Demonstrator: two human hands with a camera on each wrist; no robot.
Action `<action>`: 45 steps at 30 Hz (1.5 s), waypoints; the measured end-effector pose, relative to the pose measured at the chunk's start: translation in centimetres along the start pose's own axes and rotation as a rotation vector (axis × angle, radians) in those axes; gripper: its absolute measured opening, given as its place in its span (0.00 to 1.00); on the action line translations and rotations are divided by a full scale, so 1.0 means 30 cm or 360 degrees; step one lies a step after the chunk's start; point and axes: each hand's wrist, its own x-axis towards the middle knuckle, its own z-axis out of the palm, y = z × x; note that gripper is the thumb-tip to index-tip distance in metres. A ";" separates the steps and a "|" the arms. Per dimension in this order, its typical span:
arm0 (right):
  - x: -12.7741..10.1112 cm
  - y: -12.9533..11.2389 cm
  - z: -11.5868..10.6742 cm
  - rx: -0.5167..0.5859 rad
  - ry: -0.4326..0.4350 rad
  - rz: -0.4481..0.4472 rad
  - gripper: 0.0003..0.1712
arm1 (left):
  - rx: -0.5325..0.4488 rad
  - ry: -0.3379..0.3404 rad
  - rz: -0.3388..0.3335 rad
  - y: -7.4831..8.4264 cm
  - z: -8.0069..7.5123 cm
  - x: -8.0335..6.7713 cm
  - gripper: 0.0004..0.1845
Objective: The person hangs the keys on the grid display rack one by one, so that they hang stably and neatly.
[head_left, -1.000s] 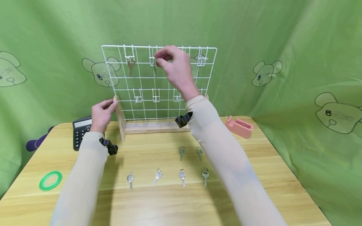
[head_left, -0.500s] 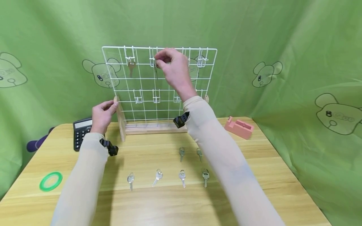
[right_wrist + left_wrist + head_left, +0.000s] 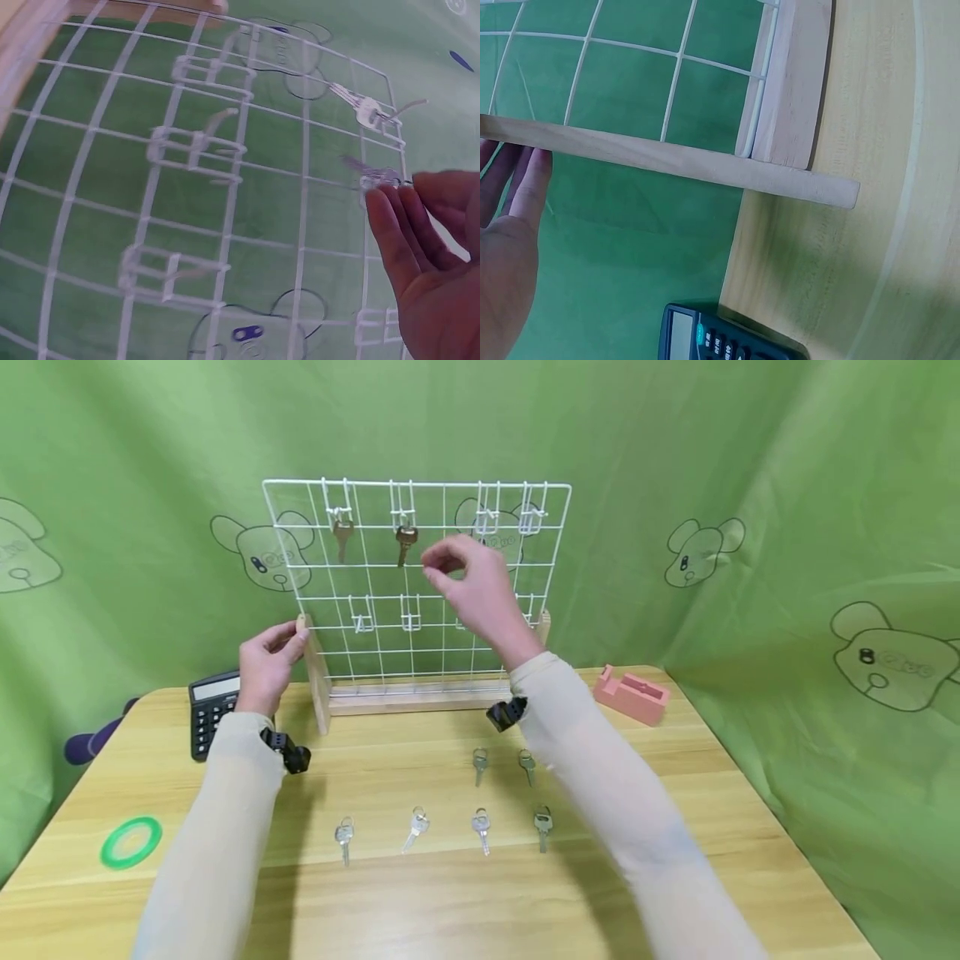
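A white wire grid rack point(image 3: 450, 610) stands upright in a wooden base at the back of the table. Two keys hang from its top hooks, one at the left point(image 3: 342, 535) and a brown one point(image 3: 406, 542) beside it. My right hand point(image 3: 438, 564) hovers just right of and below the brown key, fingers relaxed, holding nothing. In the right wrist view its fingertips point(image 3: 390, 217) sit close under that hanging key point(image 3: 375, 178). My left hand point(image 3: 296, 639) grips the rack's left wooden post point(image 3: 315, 668). In the left wrist view its fingers point(image 3: 525, 180) lie against the post point(image 3: 667, 154).
Several loose keys point(image 3: 482, 827) lie in two rows on the wooden table point(image 3: 450, 902) in front of the rack. At the left are a black calculator point(image 3: 213, 710) and a green tape ring point(image 3: 131, 842); at the right, a pink tape dispenser point(image 3: 632, 693). Green cloth hangs behind.
My right hand has let go of the brown key, which now hangs on the second top hook, and has dropped down and right. The left hand keeps its hold on the post.
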 end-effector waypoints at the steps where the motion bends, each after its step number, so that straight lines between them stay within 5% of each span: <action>1: -0.018 0.012 -0.001 -0.0018 -0.0041 -0.0014 0.09 | 0.0001 0.0002 -0.0007 0.000 -0.001 -0.001 0.27; 14: -0.192 0.184 -0.025 -0.0183 -0.0415 0.0059 0.09 | -0.0079 0.0013 -0.0023 0.005 0.003 -0.008 0.26; 27: -0.322 0.340 -0.017 -0.0157 -0.0600 0.0213 0.06 | -0.0085 -0.0017 -0.0036 -0.003 -0.005 0.004 0.27; 45: -0.431 0.485 0.026 -0.0150 -0.0880 0.0384 0.16 | -0.0094 -0.0008 -0.0032 -0.005 0.001 0.005 0.27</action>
